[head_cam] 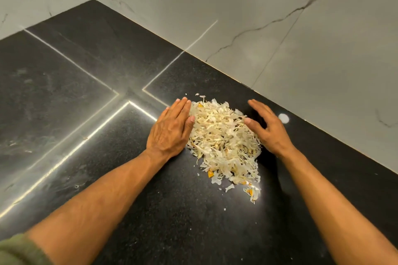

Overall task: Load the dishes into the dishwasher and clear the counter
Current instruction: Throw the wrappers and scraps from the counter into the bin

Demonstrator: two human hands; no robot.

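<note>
Peelings (224, 142) lie heaped on the black bench (129, 178), flanked by left hand (172, 129) and right hand (267, 127), fingers straight, touching the heap's sides.

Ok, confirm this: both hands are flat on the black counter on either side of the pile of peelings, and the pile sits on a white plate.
Not quite: there is no plate. In the head view the pile of peelings lies straight on the black counter. The rest holds: the left hand and right hand flank it, fingers straight.

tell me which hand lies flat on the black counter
The left hand lies palm down beside the pale peel heap; the right hand stands on edge.
</note>
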